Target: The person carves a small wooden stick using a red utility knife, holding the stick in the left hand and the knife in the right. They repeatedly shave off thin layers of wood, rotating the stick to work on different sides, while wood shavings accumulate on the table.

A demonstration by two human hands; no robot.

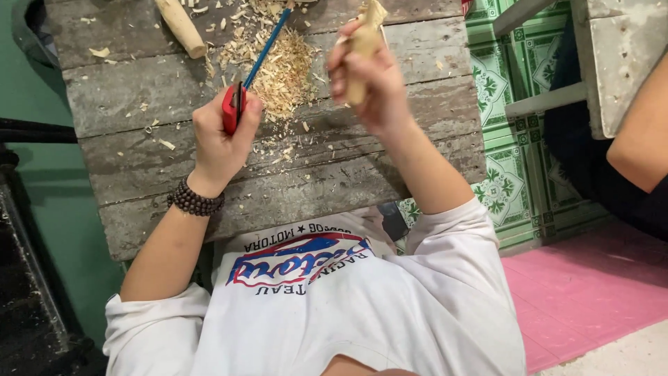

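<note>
The left hand's (219,136) fingers (206,120) are closed around the red handle (233,108) of a slim tool. Its blue shaft (268,45) runs up and away from the knuckles, over the heap of shavings (282,66). The right hand (372,90) is wrapped tight around a pale piece of carved wood (363,43), lifted off the bench. The top of the wood pokes out above the fingertips, and whether the tool's tip reaches it I cannot tell.

From where I stand, the work would go best with the right wrist braced and the wood turned so the cut runs away from the gripping fingers. I'd use short strokes rather than 1 long one, and keep the thumb below the blade's path.

Just beyond the left knuckles lies 1 round wooden stick (181,26) on the weathered plank table (139,160). A dark bead bracelet (195,200) sits on the left wrist. Well off to the right of the right hand, another person's bare arm (643,132) leans in above a green patterned tile floor (515,181).
</note>
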